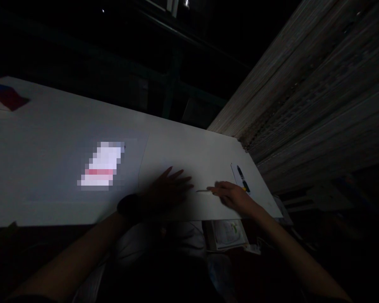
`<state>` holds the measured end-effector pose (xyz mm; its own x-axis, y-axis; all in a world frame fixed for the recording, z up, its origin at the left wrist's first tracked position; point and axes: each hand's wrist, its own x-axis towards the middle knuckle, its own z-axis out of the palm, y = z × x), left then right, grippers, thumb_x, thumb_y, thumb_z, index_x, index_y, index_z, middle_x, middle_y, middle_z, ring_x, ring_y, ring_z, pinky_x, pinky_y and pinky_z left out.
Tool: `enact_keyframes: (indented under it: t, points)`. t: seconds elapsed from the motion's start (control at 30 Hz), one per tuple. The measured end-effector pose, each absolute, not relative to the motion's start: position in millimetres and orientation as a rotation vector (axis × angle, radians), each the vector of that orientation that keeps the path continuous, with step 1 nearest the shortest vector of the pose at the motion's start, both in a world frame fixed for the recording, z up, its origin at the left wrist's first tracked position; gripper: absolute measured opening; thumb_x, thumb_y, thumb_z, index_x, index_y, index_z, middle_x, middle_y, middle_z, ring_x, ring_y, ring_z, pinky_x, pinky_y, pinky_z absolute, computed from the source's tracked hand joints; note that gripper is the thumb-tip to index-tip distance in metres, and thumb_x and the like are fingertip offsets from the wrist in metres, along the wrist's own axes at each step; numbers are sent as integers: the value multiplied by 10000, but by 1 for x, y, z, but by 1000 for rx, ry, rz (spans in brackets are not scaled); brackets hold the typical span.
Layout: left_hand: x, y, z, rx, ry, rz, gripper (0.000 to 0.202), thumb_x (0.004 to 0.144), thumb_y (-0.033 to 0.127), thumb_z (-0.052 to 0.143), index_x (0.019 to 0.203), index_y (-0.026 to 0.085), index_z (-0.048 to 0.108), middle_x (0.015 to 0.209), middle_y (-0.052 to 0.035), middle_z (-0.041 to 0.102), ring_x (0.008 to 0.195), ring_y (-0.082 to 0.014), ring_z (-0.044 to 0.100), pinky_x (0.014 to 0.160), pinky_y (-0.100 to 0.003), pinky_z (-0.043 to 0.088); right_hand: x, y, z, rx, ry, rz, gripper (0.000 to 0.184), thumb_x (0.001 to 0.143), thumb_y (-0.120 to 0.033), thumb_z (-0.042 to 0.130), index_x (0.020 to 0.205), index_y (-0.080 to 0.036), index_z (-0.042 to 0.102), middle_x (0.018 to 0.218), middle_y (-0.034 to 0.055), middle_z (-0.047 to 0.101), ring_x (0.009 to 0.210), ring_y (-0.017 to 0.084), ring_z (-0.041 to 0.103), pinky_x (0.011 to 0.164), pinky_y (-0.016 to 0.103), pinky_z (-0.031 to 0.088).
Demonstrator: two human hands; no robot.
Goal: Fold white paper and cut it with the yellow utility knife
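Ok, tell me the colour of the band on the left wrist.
Black or very dark wristband, in the head view, just behind the left hand.

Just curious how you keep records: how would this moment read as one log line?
left hand: flat on large white sheet | right hand: holds thin pale tool | dark pen: lying beside right hand
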<state>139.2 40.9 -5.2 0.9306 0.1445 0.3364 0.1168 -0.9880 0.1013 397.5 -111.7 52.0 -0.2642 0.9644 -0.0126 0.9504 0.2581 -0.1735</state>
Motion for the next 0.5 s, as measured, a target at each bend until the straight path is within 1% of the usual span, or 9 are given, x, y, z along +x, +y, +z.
enact_keyframes:
  t: [0.17, 0.33, 0.5]
  points:
    - [140, 42, -10, 3006, 202, 585, 426, 935, 426, 354, 1338, 311, 426, 1430, 1, 403, 1351, -252, 278, 1099, -496, 128, 396, -110, 51, -1862, -2434, 199, 465, 842, -93, 441, 1265, -258, 543, 977, 75, 610, 878, 166, 581, 759, 303, 484]
    - [141, 45, -16, 3018, 207, 619, 458, 916, 471, 383, 1343, 310, 416, 1432, -6, 400, 1342, -248, 297, 1091, -487, 168, 389, -107, 56, -1883, -2452, 197, 430, 860, -111, 430, 1244, -252, 564, 959, 78, 614, 857, 164, 587, 734, 293, 485]
    - [142, 48, -20, 3020, 208, 615, 504, 911, 497, 377, 1378, 306, 358, 1433, 0, 399, 1361, -240, 256, 1104, -479, 146, 381, -104, 58, -1893, -2480, 168, 423, 865, -137, 437, 1251, -261, 558, 968, 83, 617, 844, 175, 594, 701, 297, 496]
